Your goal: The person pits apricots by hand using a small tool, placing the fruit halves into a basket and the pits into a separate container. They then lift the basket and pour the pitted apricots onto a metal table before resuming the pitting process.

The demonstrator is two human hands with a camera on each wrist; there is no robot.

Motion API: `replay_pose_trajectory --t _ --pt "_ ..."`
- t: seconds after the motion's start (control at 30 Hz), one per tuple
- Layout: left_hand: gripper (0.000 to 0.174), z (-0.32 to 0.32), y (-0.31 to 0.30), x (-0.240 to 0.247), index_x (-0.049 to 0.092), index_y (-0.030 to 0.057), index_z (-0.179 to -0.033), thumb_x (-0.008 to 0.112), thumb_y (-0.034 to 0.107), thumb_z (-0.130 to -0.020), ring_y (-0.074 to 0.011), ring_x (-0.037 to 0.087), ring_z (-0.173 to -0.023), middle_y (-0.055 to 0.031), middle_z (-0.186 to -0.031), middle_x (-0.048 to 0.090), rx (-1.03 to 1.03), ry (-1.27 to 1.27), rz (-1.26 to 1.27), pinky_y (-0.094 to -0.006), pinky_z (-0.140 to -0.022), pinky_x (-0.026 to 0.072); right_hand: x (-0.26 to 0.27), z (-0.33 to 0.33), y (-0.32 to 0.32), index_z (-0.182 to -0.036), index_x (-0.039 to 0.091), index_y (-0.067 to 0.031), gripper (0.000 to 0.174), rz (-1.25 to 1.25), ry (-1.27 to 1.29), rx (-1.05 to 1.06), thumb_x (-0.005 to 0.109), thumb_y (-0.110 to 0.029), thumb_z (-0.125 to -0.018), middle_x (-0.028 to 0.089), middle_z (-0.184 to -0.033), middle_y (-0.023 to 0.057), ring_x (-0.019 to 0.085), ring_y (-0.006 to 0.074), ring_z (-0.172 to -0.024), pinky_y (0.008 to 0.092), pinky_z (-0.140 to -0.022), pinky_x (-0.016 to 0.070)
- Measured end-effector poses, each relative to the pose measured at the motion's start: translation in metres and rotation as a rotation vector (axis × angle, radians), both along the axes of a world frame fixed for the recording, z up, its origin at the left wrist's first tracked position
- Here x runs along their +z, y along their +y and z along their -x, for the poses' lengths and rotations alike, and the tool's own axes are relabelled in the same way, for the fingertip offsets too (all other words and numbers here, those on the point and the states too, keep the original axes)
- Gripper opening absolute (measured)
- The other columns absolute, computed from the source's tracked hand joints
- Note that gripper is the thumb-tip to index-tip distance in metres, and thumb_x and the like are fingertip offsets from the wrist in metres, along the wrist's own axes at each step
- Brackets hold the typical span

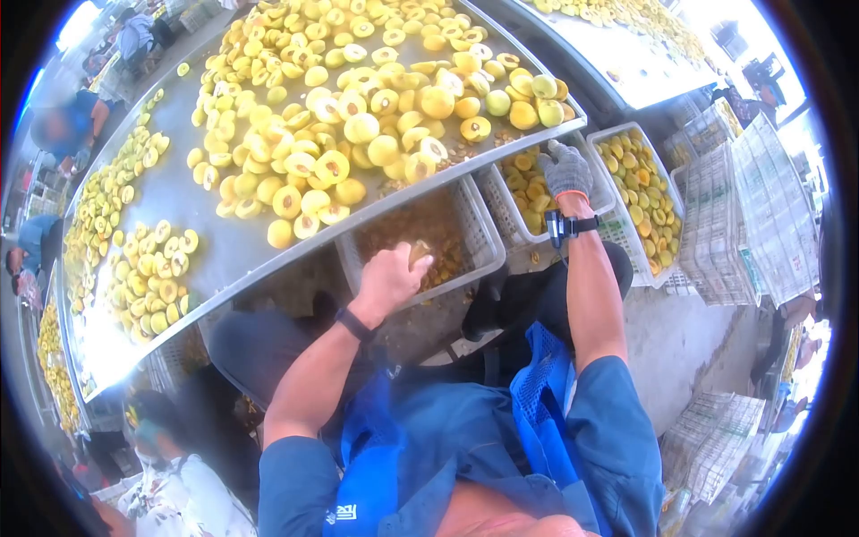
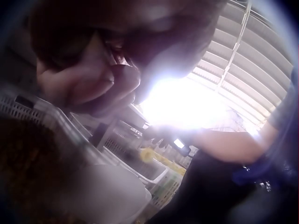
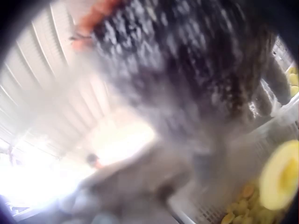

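My bare left hand is over a crate of brown fruit pits, fingers curled round a small brownish piece. In the left wrist view, that hand's bent fingers show dark and close up. A grey knitted glove covers my right hand, above a white crate of fruit halves. Below the gloved fingers, a yellow fruit half appears apart from the hand in the right wrist view. Something shiny shows beside those fingers.
A metal table with a raised rim carries heaps of yellow fruit, whole and halved. Another crate of halves stands at the right, with stacked white crates beyond it. Other people are around the tables.
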State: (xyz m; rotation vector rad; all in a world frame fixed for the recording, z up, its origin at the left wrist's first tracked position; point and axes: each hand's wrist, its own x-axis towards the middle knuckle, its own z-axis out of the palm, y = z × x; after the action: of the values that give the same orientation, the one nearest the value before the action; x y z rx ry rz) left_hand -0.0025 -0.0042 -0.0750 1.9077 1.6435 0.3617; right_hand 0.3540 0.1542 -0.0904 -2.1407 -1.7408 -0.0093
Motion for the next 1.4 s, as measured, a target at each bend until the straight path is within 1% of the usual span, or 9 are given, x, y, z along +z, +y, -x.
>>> replay_pose_trajectory --t 0.2,0.33,0.43,0.47,0.6,0.9,1.07,1.17,1.4 --pt "0.037 0.004 -0.006 -0.003 0.063 -0.0005 -0.095 0.07 0.036 -0.09 -0.0457 0.066 -0.079 -0.0263 -0.078 0.068 0.035 -0.059 -0.033 -0.0513 -0.072 0.053 0.034 0.044 0.027 -0.114 0.074 -0.0144 0.035 -0.16 -0.019 0.217 0.073 -0.036 -0.086 0.071 -0.105 0.0117 0.068 0.034 -0.1 0.0454 -0.085 0.0538" --pt "0.033 0.015 -0.01 -0.014 0.063 -0.0007 -0.088 0.073 0.031 -0.088 -0.0465 0.065 -0.077 -0.0259 -0.076 0.066 0.086 -0.106 -0.08 -0.0509 -0.069 0.0517 0.083 0.087 0.05 -0.123 0.071 -0.0161 0.043 0.032 -0.088 0.376 0.072 -0.04 -0.087 0.07 -0.117 0.0116 0.066 0.0359 -0.106 0.0472 -0.09 0.0525" --pt "0.032 0.019 -0.008 -0.009 0.063 -0.0012 -0.086 0.073 0.029 -0.088 -0.0465 0.064 -0.074 -0.0254 -0.073 0.065 0.12 -0.156 -0.105 -0.0501 -0.066 0.051 0.064 0.102 0.096 -0.127 0.068 -0.0227 0.043 -0.214 0.017 0.525 0.07 -0.039 -0.088 0.067 -0.125 0.0136 0.065 0.0362 -0.111 0.0475 -0.094 0.052" --pt "0.031 0.02 -0.006 -0.007 0.063 -0.0011 -0.086 0.074 0.028 -0.087 -0.0463 0.064 -0.073 -0.0251 -0.072 0.065 0.119 -0.17 -0.115 -0.0497 -0.065 0.051 0.065 0.107 0.11 -0.138 0.062 -0.0186 0.059 -0.092 0.016 0.511 0.075 -0.042 -0.085 0.065 -0.13 0.017 0.063 0.0354 -0.117 0.0442 -0.099 0.0504" --pt "0.026 0.024 0.002 -0.004 0.066 0.0008 -0.091 0.074 0.025 -0.087 -0.0427 0.067 -0.074 -0.0233 -0.075 0.068 0.094 -0.201 -0.147 -0.049 -0.067 0.0528 0.081 0.146 0.115 -0.146 0.055 -0.0223 0.072 0.13 -0.06 0.689 0.081 -0.033 -0.08 0.059 -0.139 0.0161 0.057 0.0368 -0.125 0.0449 -0.103 0.0472" --pt "0.028 0.017 0.011 0.012 0.069 -0.0014 -0.1 0.075 0.024 -0.089 -0.0402 0.069 -0.074 -0.0222 -0.077 0.069 0.138 -0.356 -0.142 -0.0442 -0.07 0.0539 0.067 0.159 0.106 -0.133 0.061 -0.0129 0.071 0.278 -0.011 0.651 0.087 -0.027 -0.068 0.061 -0.13 0.0176 0.059 0.0376 -0.121 0.0444 -0.102 0.0487" --pt "0.033 0.015 0.034 0.011 0.066 -0.004 -0.109 0.073 0.024 -0.092 -0.0242 0.064 -0.058 -0.012 -0.068 0.066 0.271 -0.732 -0.235 -0.0373 -0.058 0.0522 0.079 0.163 0.058 -0.122 0.065 -0.0135 0.063 -0.191 0.197 0.79 0.087 -0.034 -0.066 0.063 -0.113 0.0153 0.065 0.0365 -0.105 0.0452 -0.09 0.0539" --pt "0.034 0.014 0.047 0.068 0.062 -0.0027 -0.113 0.072 0.024 -0.095 -0.0111 0.052 -0.048 -0.0026 -0.066 0.057 0.428 -1.056 0.117 -0.0295 -0.044 0.0436 0.128 0.192 -0.007 -0.127 0.063 -0.0122 0.07 -0.034 0.207 0.986 0.087 -0.037 -0.066 0.061 -0.114 0.0156 0.064 0.0364 -0.103 0.0455 -0.088 0.0534" --pt "0.026 0.023 0.042 0.074 0.054 0.0113 -0.096 0.065 0.035 -0.099 -0.0087 0.039 -0.044 0.0033 -0.058 0.042 0.394 -1.353 0.508 -0.0248 -0.042 0.0338 0.104 0.181 -0.045 -0.138 0.057 -0.0089 0.08 -0.161 0.178 1.195 0.084 -0.049 -0.074 0.061 -0.122 0.0166 0.064 0.0373 -0.108 0.0448 -0.091 0.0533"
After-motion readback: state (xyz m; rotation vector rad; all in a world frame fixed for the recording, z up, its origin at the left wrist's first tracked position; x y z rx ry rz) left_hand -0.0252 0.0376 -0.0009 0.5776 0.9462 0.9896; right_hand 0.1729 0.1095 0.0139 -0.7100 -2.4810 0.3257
